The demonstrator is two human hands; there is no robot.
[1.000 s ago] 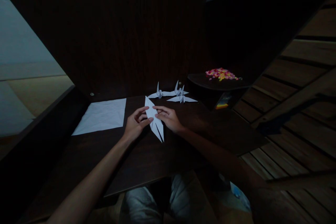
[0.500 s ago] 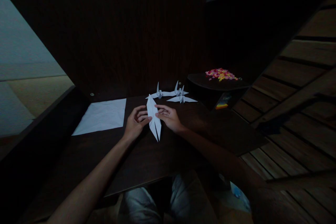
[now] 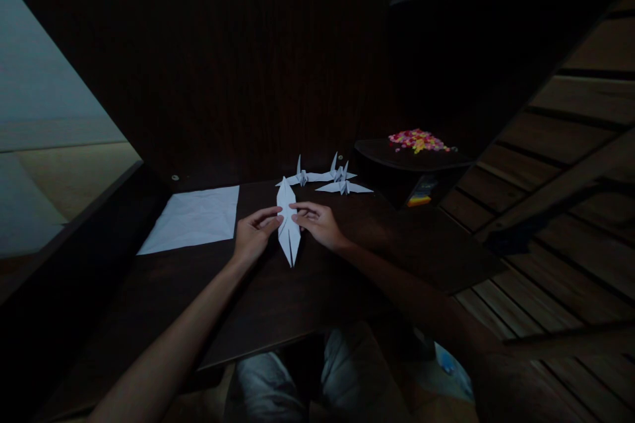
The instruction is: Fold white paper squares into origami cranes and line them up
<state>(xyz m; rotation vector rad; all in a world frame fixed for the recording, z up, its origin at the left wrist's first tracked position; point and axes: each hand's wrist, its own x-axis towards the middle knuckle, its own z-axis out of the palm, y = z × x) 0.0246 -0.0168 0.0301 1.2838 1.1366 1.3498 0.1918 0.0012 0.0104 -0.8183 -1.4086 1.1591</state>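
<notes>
A long white folded origami paper (image 3: 288,238), diamond-shaped with a slit down its near half, is held over the dark desk. My left hand (image 3: 255,230) pinches its left edge between thumb and fingers. On the opposite edge, my right hand (image 3: 320,223) grips it the same way, thumb on top near the middle. Just beyond the paper's far tip stand several finished white paper cranes (image 3: 344,188), wings spread. To the left of my left hand a white sheet of paper (image 3: 196,219) lies flat, slightly creased.
A dark wooden desk (image 3: 258,317) has a tall back panel and a raised left side (image 3: 74,231). At right, a small rounded shelf (image 3: 381,153) bears a heap of pink and yellow bits (image 3: 419,140). A slatted wooden surface (image 3: 570,211) lies beyond.
The folded paper's near tip has swung slightly left, so it points more straight toward me, and its slit looks narrower. My left fingers have shifted onto its edge. The cranes and sheet stayed put.
</notes>
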